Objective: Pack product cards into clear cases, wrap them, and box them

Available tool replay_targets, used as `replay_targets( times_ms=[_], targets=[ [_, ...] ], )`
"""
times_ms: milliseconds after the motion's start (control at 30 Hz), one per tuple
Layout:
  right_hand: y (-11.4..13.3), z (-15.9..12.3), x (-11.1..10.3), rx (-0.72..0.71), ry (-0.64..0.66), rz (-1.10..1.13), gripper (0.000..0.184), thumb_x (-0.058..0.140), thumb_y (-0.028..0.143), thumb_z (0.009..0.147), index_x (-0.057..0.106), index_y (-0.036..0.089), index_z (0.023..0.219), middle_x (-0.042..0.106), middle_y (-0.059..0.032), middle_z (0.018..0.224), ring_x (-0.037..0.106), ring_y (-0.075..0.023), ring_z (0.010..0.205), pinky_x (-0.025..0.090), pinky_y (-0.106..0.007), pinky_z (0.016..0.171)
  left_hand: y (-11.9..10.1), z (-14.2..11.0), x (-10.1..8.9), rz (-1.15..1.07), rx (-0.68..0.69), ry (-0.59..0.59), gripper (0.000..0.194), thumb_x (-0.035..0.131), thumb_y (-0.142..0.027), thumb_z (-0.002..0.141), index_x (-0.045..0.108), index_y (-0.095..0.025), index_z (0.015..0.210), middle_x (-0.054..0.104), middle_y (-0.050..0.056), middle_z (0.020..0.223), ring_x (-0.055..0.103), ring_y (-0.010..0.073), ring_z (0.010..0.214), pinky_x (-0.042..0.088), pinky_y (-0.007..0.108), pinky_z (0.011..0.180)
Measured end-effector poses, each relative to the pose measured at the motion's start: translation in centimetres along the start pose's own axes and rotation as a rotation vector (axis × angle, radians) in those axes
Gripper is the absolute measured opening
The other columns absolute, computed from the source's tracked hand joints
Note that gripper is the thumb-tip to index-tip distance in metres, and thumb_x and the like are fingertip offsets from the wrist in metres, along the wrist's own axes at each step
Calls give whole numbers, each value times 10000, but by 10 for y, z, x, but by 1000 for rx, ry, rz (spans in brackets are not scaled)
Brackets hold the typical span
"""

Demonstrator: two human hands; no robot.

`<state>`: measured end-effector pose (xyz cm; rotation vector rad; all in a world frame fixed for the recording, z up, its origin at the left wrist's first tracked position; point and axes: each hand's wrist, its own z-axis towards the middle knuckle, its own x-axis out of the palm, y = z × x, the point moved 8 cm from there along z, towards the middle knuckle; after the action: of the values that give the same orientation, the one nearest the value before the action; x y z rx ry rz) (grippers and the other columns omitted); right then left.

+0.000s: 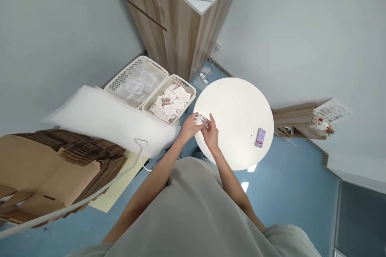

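Observation:
My left hand (189,127) and my right hand (211,133) meet over the near left edge of a round white table (232,106). Between their fingers is a small packet (200,119), white and partly see-through; its exact kind is too small to make out. My left fingers grip its left side, and my right thumb and fingers curl round its right side. Left of the hands stands a white basket (146,109) of small white cards (169,109), some with brownish patterns. Beyond it, a second white basket (113,87) holds clear plastic cases (134,86).
A blurred purple thing (260,137) lies on the table's right side. White foam wrap (99,118) and flattened cardboard boxes (72,172) fill the left, with a bent white rail (99,190) before them. A wood-grain cabinet (177,36) stands ahead; a low shelf (294,115) is at right.

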<state>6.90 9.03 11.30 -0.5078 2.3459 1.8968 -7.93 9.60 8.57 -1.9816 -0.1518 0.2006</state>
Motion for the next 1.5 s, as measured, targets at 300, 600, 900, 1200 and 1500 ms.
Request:
replay_targets(
  times_ms=[300, 600, 900, 1200, 1500],
  targets=[
    [-6, -41, -101, -53, 134, 1, 971, 887, 462, 820, 437, 358, 1674, 436, -53, 1737, 445, -290, 1595, 444, -497, 1288, -4, -33, 96, -178, -202, 359, 595, 947, -598, 706, 834, -188, 1122, 811, 170, 1181, 769, 338, 1116, 628, 493, 1020],
    [-38, -67, -146, 40, 56, 88, 844, 923, 468, 779, 617, 298, 1547, 644, -82, 1561, 629, -314, 1428, 533, -508, 1211, -15, -69, 128, -74, -64, 534, 798, 985, -481, 696, 723, -298, 1427, 649, 178, 1534, 673, 373, 1357, 619, 494, 1046],
    [-37, -73, -145, 96, 161, 218, 755, 984, 420, 699, 737, 234, 1388, 795, -81, 1311, 733, -319, 1288, 607, -493, 1127, -26, -84, 137, -4, -12, 611, 730, 985, -467, 679, 773, -268, 1349, 763, 139, 1361, 735, 386, 1254, 666, 478, 960],
    [-45, -81, -142, 175, 219, 232, 693, 990, 465, 683, 790, 218, 1298, 797, -76, 1309, 735, -352, 1275, 638, -495, 1078, -9, -82, 141, 118, -73, 773, 864, 990, -539, 669, 719, -213, 1421, 751, 155, 1393, 717, 407, 1293, 599, 476, 1067],
    [-48, -85, -127, 240, 229, 293, 744, 1020, 447, 633, 800, 218, 1305, 795, -87, 1311, 728, -379, 1292, 638, -538, 1084, -2, -79, 115, 22, -123, 781, 728, 987, -512, 688, 782, -218, 1321, 728, 150, 1435, 693, 417, 1321, 554, 511, 1125]
  ],
)
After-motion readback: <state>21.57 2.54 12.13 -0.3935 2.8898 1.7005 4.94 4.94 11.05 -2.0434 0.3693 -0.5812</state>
